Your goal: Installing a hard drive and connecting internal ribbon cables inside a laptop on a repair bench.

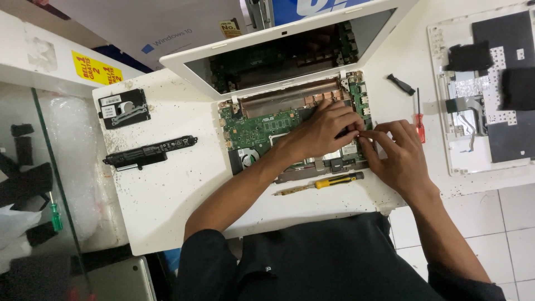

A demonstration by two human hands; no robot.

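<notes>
- Opened white laptop (290, 120), keyboard cover (485, 89) already off, sits at the desk's back edge.
- Left hand (326, 131) and right hand (393, 153) pinch something small on its green motherboard (253, 131), near the right edge.
- Battery (149, 151) lies removed at left; board still seated.

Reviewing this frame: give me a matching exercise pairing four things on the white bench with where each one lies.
Things:
1. yellow-handled screwdriver
2. red-handled screwdriver
3. long black battery
4. green circuit board

Places:
A. inside the opened laptop base, under the left hand
B. right of the laptop, past the right hand
C. left of the laptop, on the bare bench top
D. just in front of the laptop, nearest the person

Pairs: 1-D, 2-B, 3-C, 4-A
</notes>
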